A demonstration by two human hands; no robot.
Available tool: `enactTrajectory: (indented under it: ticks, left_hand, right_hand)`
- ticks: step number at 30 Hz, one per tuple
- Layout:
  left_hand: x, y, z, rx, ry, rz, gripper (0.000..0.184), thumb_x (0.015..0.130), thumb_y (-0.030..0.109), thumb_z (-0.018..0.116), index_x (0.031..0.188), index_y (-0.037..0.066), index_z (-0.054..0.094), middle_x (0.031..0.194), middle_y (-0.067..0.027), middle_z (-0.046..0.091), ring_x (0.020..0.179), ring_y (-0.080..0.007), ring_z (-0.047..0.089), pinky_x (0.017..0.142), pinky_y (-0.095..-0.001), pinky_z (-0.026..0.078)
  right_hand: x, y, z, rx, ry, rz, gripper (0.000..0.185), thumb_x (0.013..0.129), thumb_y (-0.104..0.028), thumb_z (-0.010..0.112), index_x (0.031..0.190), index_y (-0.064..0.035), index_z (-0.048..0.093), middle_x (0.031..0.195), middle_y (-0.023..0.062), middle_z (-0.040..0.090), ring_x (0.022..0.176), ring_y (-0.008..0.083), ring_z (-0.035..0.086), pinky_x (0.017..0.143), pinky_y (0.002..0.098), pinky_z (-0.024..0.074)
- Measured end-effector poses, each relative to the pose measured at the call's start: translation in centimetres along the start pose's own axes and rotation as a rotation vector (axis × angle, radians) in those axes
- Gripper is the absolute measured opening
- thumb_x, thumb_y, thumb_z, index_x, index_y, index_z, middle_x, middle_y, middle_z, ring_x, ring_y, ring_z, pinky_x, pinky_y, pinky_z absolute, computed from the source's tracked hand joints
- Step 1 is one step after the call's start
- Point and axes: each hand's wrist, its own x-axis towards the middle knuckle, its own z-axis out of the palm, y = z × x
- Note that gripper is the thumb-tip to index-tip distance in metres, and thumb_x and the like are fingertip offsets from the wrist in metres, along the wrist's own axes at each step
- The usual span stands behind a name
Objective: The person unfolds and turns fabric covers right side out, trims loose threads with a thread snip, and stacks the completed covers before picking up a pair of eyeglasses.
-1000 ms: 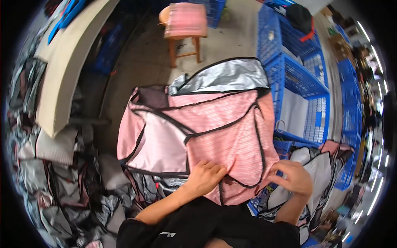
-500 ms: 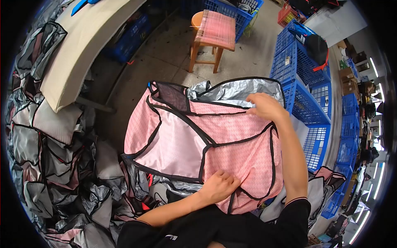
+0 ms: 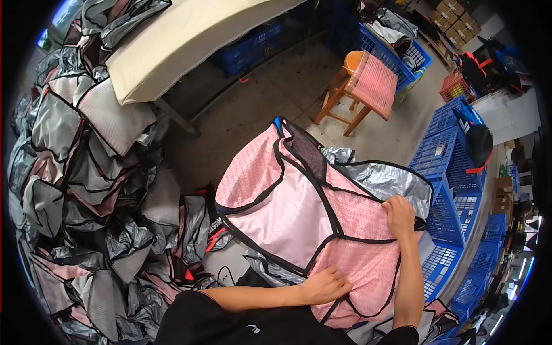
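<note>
A pink sewn bag [image 3: 282, 215] with black binding, a dark mesh pocket [image 3: 309, 154] and silver foil lining [image 3: 397, 181] lies across my lap. My left hand [image 3: 329, 286] is closed on the pink fabric near its lower edge, fingers curled under and their tips hidden. At the upper right, my right hand [image 3: 399, 215] grips the bag's bound edge beside the foil, with the thumb side toward the pink panel. The foil flap stands out behind that edge.
Piled grey, silver and pink bag pieces [image 3: 109, 172] fill the left side. Above them is a pale table [image 3: 190, 40]. A wooden stool [image 3: 371, 86] stands ahead. Blue plastic crates [image 3: 445, 198] line the right, with a black and blue bag [image 3: 476, 129] on top.
The view has swung left, so the stool and crates sit further right. My right hand has gone from loosely extended over the foil to gripping the edge. My left hand keeps its hold.
</note>
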Motion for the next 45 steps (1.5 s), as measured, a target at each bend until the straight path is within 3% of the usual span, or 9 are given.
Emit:
enactTrajectory:
  ticks: [15,21,24,25,27,29,33,36,45]
  left_hand:
    - [3.2,-4.2,4.0,-0.159,0.226,0.009,0.023,0.09,0.022,0.06,0.107,0.007,0.058,0.088,-0.0069,0.062,0.086,-0.0265,0.066,0.075,-0.0377,0.055]
    - [5.7,-8.2,5.0,-0.157,0.103,-0.118,0.028,0.093,0.018,0.059,0.119,0.008,0.063,0.103,-0.011,0.072,0.097,-0.0295,0.072,0.08,-0.0438,0.058]
    - [4.2,-6.4,0.5,-0.066,-0.237,-0.179,0.027,0.093,0.02,0.061,0.116,0.007,0.065,0.1,-0.0117,0.073,0.095,-0.0298,0.073,0.078,-0.0472,0.058]
    - [3.4,-6.6,-1.5,-0.152,-0.149,-0.014,0.027,0.092,0.021,0.063,0.112,0.005,0.068,0.094,-0.0135,0.072,0.086,-0.0325,0.073,0.071,-0.0488,0.058]
    - [3.9,-5.2,-10.9,-0.25,-0.137,-0.129,0.023,0.089,0.014,0.066,0.107,0.002,0.069,0.093,-0.0157,0.071,0.084,-0.0335,0.073,0.07,-0.0468,0.058]
    - [3.9,-6.9,-13.7,-0.039,0.388,-0.198,0.032,0.079,0.016,0.074,0.109,0.005,0.067,0.11,-0.0145,0.068,0.11,-0.034,0.066,0.091,-0.0416,0.054]
    - [4.6,-11.5,-17.9,0.483,0.439,-0.273,0.037,0.084,0.033,0.08,0.11,0.009,0.07,0.115,-0.0088,0.068,0.124,-0.0318,0.06,0.114,-0.0525,0.036]
    - [-0.1,-13.0,-14.8,0.509,0.571,-0.251,0.015,0.093,0.021,0.072,0.1,0.009,0.067,0.104,-0.0107,0.064,0.105,-0.032,0.062,0.1,-0.0498,0.041]
    - [-2.6,-11.9,-11.5,0.248,0.521,-0.489,0.01,0.091,0.005,0.073,0.097,0.001,0.066,0.094,-0.0153,0.061,0.092,-0.0365,0.057,0.084,-0.0456,0.046]
  right_hand:
    - [-0.7,-7.3,-13.0,-0.22,0.318,-0.144,0.031,0.103,-0.031,0.065,0.089,-0.0051,0.056,0.078,0.0115,0.054,0.068,0.0336,0.056,0.06,0.0458,0.043]
    - [-3.8,-9.2,-11.7,-0.17,0.351,-0.204,0.029,0.102,-0.03,0.067,0.089,-0.0067,0.055,0.077,0.009,0.054,0.066,0.0306,0.054,0.059,0.0442,0.0419]
    - [-5.9,-9.5,-9.9,-0.086,0.328,-0.172,0.029,0.101,-0.029,0.068,0.089,-0.0068,0.055,0.077,0.0083,0.054,0.065,0.0298,0.054,0.058,0.0434,0.0415]
    - [-6.5,-9.6,-9.7,-0.086,0.322,-0.159,0.029,0.101,-0.029,0.069,0.089,-0.0067,0.055,0.077,0.0083,0.054,0.064,0.0297,0.054,0.058,0.0431,0.0414]
    - [-7.5,-9.7,-9.6,-0.097,0.328,-0.118,0.028,0.099,-0.029,0.071,0.089,-0.0071,0.056,0.077,0.0079,0.056,0.065,0.0296,0.055,0.058,0.0425,0.0417]
    - [-8.0,-9.8,-9.9,-0.083,0.34,-0.096,0.028,0.097,-0.029,0.072,0.088,-0.0073,0.057,0.077,0.0076,0.056,0.065,0.0294,0.055,0.058,0.0424,0.042]
    - [-8.7,-9.4,-10.3,-0.085,0.328,-0.041,0.028,0.092,-0.027,0.077,0.086,-0.0076,0.057,0.077,0.0067,0.058,0.068,0.0275,0.058,0.062,0.0408,0.0444]
    - [-10.1,-8.0,-9.9,-0.089,0.313,0.042,0.027,0.091,-0.026,0.078,0.085,-0.0081,0.058,0.078,0.0063,0.057,0.069,0.0269,0.058,0.064,0.0398,0.045]
    - [-14.1,-11.4,-6.8,-0.16,0.285,0.096,0.025,0.09,-0.029,0.074,0.083,-0.0096,0.06,0.079,0.0036,0.054,0.075,0.0223,0.056,0.069,0.0371,0.0426]
